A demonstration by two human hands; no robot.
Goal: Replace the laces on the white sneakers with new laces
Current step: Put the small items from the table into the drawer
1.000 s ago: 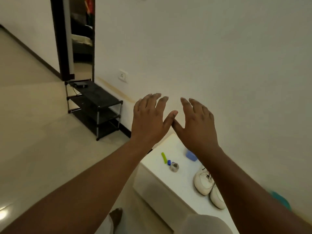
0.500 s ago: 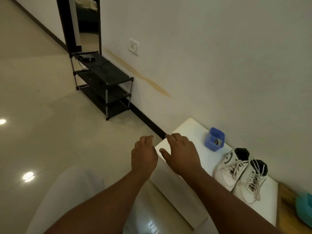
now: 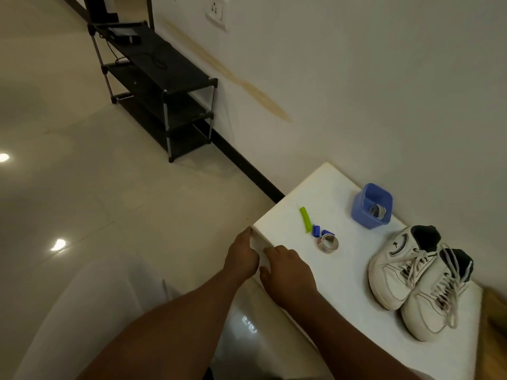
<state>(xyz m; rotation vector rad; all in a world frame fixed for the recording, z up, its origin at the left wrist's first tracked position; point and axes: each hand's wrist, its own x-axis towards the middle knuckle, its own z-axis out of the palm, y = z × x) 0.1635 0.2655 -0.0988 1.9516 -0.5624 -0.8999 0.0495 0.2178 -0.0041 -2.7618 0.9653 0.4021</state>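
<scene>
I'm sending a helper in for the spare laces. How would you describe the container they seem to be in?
Find the low white table against the wall. Beyond the pair of white sneakers, near the wall, stands a small blue tub with pale coiled laces inside. It is the only open container there; the other blue bits are tiny.

A pale wall (image 3: 356, 64) carries a white socket (image 3: 216, 10) and a slanting yellowish stain (image 3: 247, 87). A black three-tier rack (image 3: 162, 86) stands against it on the glossy cream tiled floor (image 3: 96, 187), where bright light spots reflect. A dark skirting strip (image 3: 247, 168) runs along the wall's foot.
</scene>
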